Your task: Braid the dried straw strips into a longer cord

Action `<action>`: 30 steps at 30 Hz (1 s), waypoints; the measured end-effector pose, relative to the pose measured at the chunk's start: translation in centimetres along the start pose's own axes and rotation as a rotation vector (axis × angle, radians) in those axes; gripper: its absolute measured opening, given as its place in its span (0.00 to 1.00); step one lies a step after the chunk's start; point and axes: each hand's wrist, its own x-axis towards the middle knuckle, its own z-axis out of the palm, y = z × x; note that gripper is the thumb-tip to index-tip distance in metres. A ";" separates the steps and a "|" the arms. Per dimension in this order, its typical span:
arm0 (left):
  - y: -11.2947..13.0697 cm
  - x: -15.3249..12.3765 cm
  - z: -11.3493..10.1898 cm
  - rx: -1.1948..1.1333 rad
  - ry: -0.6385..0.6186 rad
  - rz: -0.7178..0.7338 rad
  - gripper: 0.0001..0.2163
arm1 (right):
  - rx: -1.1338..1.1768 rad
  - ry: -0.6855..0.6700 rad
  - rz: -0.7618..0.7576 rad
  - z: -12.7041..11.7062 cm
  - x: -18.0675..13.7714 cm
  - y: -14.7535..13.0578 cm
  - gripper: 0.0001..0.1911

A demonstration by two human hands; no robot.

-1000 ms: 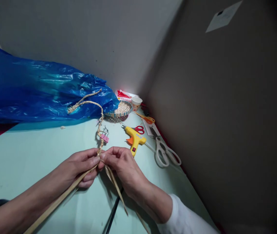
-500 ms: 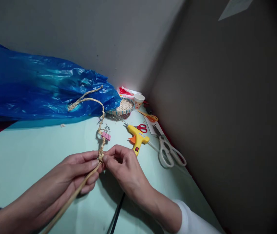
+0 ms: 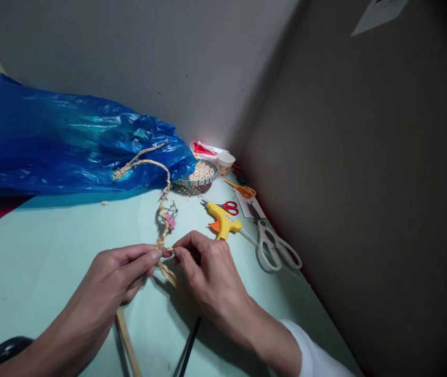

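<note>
A braided straw cord [image 3: 163, 193] runs from the blue plastic bag [image 3: 62, 141] across the pale green table [image 3: 50, 246] toward me. A pink binder clip [image 3: 170, 219] hangs on it partway along. My left hand [image 3: 119, 272] and my right hand [image 3: 205, 269] meet at the braid's near end, fingertips pinched on the loose flat strands [image 3: 167, 272]. One flat strip [image 3: 127, 337] trails down under my left wrist.
A yellow glue gun [image 3: 223, 222], red scissors [image 3: 229, 208], white scissors [image 3: 272, 246] and orange scissors [image 3: 242, 189] lie to the right. A small woven basket [image 3: 197, 178] and a paper cup [image 3: 225, 163] stand in the corner. A dark wall rises on the right.
My left hand has turned, so the long strip now hangs steeply under the wrist instead of slanting left. A short strand now shows between the hands. The hands stay together.
</note>
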 end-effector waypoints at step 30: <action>0.6 -0.6 -0.6 0.068 0.016 -0.048 0.14 | 0.600 -0.222 0.383 1.0 0.1 0.2 0.14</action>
